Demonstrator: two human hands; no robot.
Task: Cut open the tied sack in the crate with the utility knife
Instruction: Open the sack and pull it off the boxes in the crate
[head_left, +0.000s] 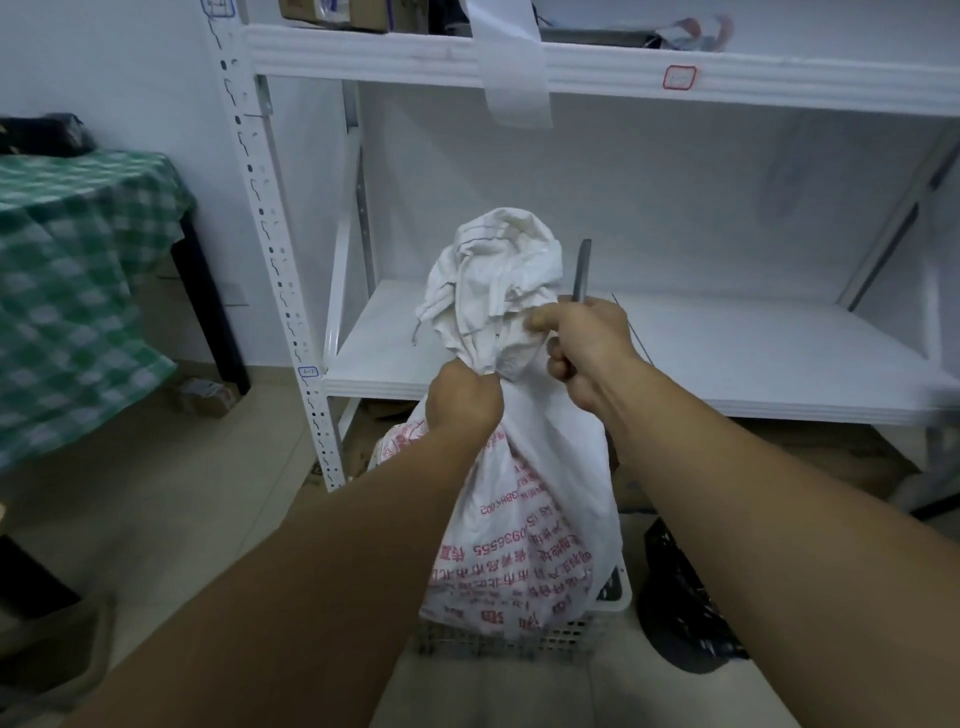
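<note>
A white woven sack (550, 499) with red print stands upright in a white perforated crate (519, 636) on the floor. Its neck is bunched and tied, with loose fabric flaring above the tie. My left hand (460, 397) grips the neck just below the tie. My right hand (587, 348) is closed around the utility knife (583, 270), whose grey end points up behind the sack top. The thumb and fingers of that hand touch the sack fabric at the neck. Where the blade meets the sack is hidden.
A white metal shelving unit (623, 358) stands right behind the sack, its low shelf at hand height. A table with a green checked cloth (78, 291) is at the left. A black bag (685, 603) lies right of the crate. Flattened cardboard lies under the shelf.
</note>
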